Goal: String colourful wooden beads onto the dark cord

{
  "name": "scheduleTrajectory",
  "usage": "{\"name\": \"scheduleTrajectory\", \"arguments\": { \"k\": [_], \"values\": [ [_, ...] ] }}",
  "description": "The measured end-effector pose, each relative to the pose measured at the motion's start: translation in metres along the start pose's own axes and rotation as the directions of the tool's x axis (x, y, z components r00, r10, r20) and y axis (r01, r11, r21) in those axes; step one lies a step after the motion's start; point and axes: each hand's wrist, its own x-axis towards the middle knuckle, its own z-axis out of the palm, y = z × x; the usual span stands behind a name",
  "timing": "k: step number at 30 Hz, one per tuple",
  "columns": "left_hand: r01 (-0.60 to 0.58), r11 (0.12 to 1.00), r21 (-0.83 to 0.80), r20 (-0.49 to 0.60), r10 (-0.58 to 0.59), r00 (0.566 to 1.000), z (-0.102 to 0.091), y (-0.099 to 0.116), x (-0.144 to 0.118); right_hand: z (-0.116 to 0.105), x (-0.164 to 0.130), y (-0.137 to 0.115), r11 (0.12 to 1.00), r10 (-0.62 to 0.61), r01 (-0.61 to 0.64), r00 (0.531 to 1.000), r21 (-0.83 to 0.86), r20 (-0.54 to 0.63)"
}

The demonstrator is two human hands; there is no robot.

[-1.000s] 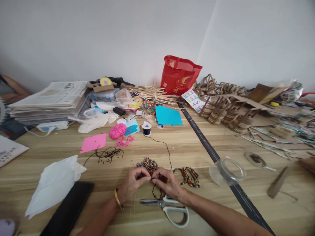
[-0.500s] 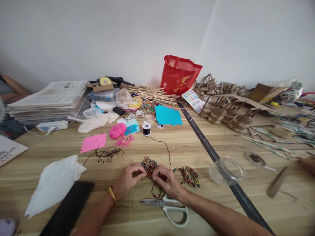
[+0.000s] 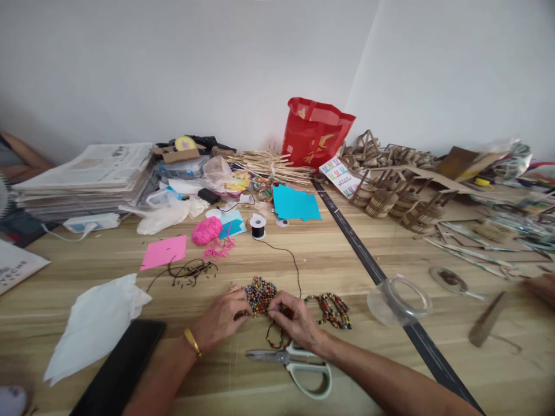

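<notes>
My left hand (image 3: 222, 316) rests on the wooden table with its fingertips at the near left edge of a heap of small multicoloured beads (image 3: 260, 293). My right hand (image 3: 292, 319) pinches a black thread (image 3: 295, 267) strung with a few beads; the beaded loop (image 3: 274, 341) hangs beneath the hand. That thread runs back to a small black spool (image 3: 258, 226). Finished bead bracelets (image 3: 332, 310) lie just right of my right hand. White-handled scissors (image 3: 299, 365) lie under my right wrist.
A dark phone (image 3: 119, 372) and white tissue (image 3: 97, 323) lie near left. Pink yarn (image 3: 207, 230), pink paper (image 3: 165, 252), blue paper (image 3: 296, 204), newspapers (image 3: 87, 176), a red bag (image 3: 315, 133) and wooden baskets (image 3: 390, 199) crowd the back. A clear tape roll (image 3: 399, 300) sits right. Another person's hand (image 3: 541, 287) shows far right.
My left hand has parted from the right one and slid left and forward to the bead heap. My right hand stays put, still pinching the thread.
</notes>
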Motion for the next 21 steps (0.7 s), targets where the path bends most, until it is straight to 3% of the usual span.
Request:
{"name": "scheduleTrajectory", "arguments": {
  "k": [6,11,16,21],
  "values": [
    [-0.025,0.997,0.066,0.026,0.023,0.999,0.005,-0.002,-0.001,0.0,0.0,-0.002,1.0,-0.014,0.014,1.0,0.0,-0.007],
    [-0.03,0.998,0.052,-0.019,0.031,0.999,0.006,-0.001,0.0,0.0,0.0,-0.003,1.0,-0.003,0.003,1.0,0.002,-0.01],
    [0.031,0.977,-0.212,-0.132,-0.061,0.989,0.005,0.006,0.004,-0.001,0.0,-0.007,1.0,0.001,-0.001,1.0,0.002,-0.011],
    [0.145,0.839,-0.525,-0.143,-0.254,0.957,0.012,0.009,0.007,-0.001,-0.001,-0.007,1.0,0.007,-0.007,1.0,0.005,-0.015]
  ]
}}
